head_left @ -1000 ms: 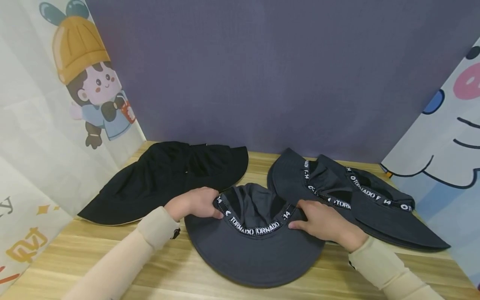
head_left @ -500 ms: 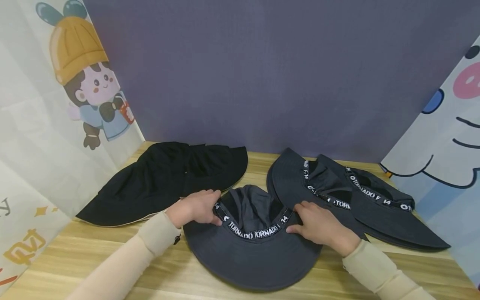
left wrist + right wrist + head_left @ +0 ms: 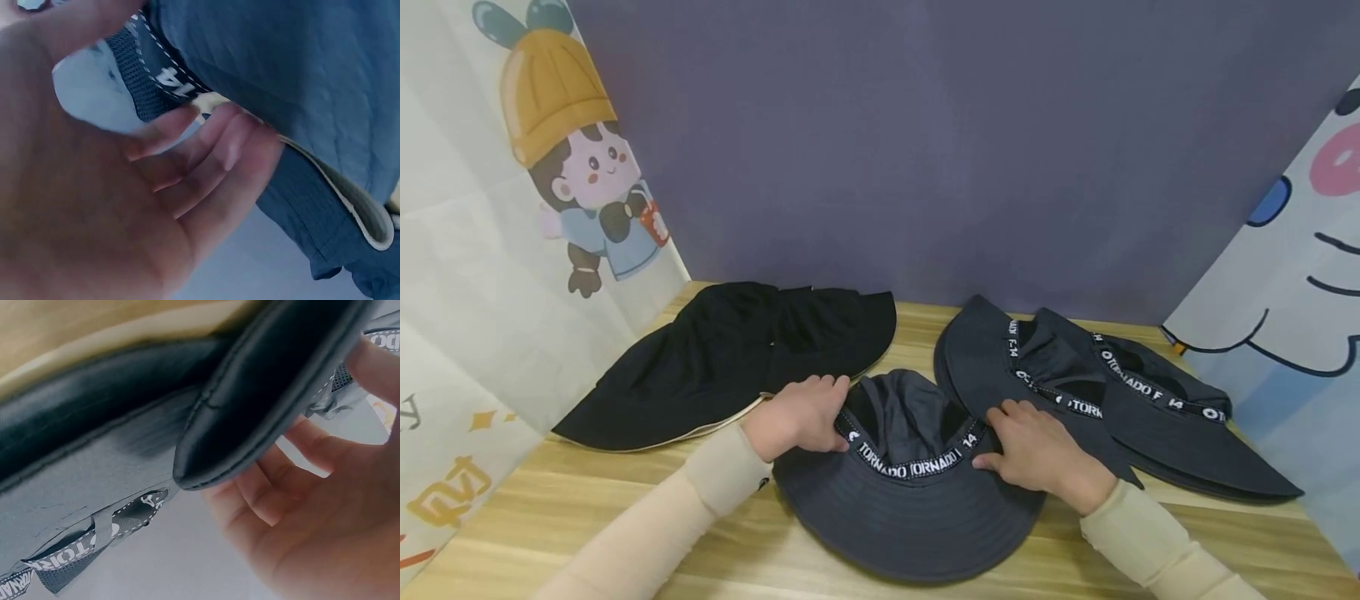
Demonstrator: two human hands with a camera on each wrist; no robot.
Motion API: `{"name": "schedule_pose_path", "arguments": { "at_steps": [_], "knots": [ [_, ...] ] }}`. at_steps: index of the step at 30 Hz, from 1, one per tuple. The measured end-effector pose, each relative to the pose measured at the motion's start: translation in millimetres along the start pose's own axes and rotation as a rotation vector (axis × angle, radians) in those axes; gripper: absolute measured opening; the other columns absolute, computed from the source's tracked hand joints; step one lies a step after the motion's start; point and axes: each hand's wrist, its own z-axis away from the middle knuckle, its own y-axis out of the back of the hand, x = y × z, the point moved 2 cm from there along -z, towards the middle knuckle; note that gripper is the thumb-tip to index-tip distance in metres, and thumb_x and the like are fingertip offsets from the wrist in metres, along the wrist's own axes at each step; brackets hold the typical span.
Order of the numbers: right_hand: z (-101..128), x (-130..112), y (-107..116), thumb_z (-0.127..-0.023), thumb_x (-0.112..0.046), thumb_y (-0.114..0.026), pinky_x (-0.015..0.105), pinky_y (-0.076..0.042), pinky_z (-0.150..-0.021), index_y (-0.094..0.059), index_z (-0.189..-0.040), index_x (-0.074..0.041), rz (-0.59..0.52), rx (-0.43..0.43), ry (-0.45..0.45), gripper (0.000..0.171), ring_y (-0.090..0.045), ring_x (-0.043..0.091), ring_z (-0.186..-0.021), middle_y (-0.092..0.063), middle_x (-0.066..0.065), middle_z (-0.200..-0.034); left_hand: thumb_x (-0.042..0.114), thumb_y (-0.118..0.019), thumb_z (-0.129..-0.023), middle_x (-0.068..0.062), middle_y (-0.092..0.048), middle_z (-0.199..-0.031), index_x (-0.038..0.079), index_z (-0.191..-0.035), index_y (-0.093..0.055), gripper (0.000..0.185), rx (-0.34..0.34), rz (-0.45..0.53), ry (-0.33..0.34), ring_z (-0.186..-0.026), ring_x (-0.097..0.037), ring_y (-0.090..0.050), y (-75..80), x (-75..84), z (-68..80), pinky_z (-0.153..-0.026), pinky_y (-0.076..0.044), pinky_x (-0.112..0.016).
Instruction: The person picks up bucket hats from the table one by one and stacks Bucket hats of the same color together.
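A dark grey bucket hat (image 3: 917,525) is upside down at the front middle of the table, its "TORNADO" band showing inside the brim. My left hand (image 3: 802,417) grips the hat's left side, thumb on the band; the left wrist view shows the fingers (image 3: 219,169) at the brim's edge. On the opposite side my right hand (image 3: 1037,450) holds the brim between thumb and fingers. In the right wrist view those fingers (image 3: 262,487) lie against the folded brim (image 3: 250,419).
Black hats (image 3: 730,358) lie at the back left, overlapping. More dark grey hats (image 3: 1180,433) with printed bands overlap at the back right, close to my right hand. A purple-grey panel (image 3: 925,150) rises behind the wooden table (image 3: 625,500).
The held hat has come slightly nearer the front edge. My right hand has shifted a little left with it, and my left hand a little to the right within the last half second.
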Motion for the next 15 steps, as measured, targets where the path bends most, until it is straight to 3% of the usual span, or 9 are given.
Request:
{"name": "schedule_pose_path", "arguments": {
  "at_steps": [7,15],
  "knots": [
    [1,0,-1,-0.085,-0.052,-0.078,0.051,-0.053,-0.077,-0.066,-0.12,-0.004,-0.028,-0.028,-0.014,0.061,-0.061,0.03,-0.095,-0.062,0.009,-0.104,0.053,-0.082,-0.082,-0.014,-0.061,-0.122,0.003,-0.135,-0.054,0.078,-0.071,-0.008,0.012,-0.119,-0.033,-0.057,-4.1,-4.2,-4.8,-0.095,-0.049,-0.05],
    [4,9,3,-0.085,-0.06,-0.075,0.054,-0.053,-0.079,-0.068,-0.117,-0.011,-0.102,-0.052,-0.074,0.06,-0.061,0.03,-0.102,-0.062,0.006,-0.109,0.049,-0.089,-0.075,-0.013,-0.064,-0.122,0.005,-0.131,-0.059,0.078,-0.074,0.008,0.017,-0.116,-0.032,-0.061,-0.7,-3.4,-12.0,-0.094,-0.05,-0.051]
  ]
}}
